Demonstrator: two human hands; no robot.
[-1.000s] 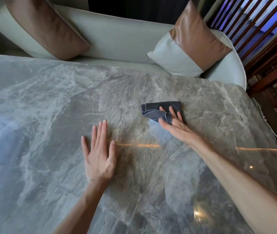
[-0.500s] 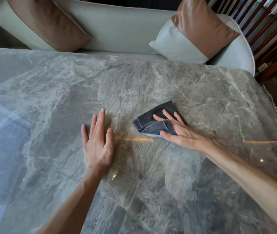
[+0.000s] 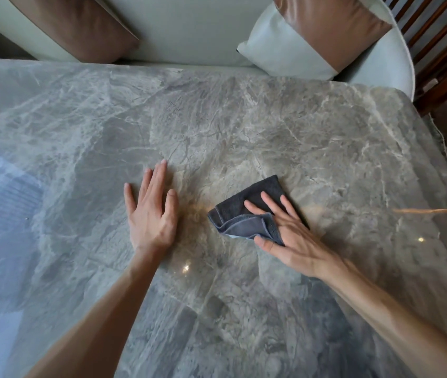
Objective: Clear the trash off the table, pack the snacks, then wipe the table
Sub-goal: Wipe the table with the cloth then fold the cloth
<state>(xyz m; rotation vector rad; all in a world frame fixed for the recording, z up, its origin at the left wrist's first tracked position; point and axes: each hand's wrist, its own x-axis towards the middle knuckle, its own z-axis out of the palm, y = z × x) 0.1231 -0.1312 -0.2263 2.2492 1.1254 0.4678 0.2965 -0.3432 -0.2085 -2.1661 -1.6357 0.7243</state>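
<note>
A folded dark grey cloth (image 3: pixel 237 218) lies on the grey marble table (image 3: pixel 326 148), right of centre. My right hand (image 3: pixel 285 233) presses flat on the cloth, fingers spread over its top and the thumb under its near fold. My left hand (image 3: pixel 153 211) rests palm down on the bare marble just left of the cloth, fingers together and holding nothing. No trash or snacks show on the tabletop.
A pale sofa (image 3: pixel 184 28) runs along the table's far edge, with a brown-and-white cushion at the left (image 3: pixel 75 25) and another at the right (image 3: pixel 317 34). Dark wooden slats (image 3: pixel 446 45) stand beyond the right corner. The table's right edge (image 3: pixel 446 148) drops to the floor.
My right hand has slid the cloth toward me and slightly left across the marble, turning it. My left hand stays flat in about the same spot.
</note>
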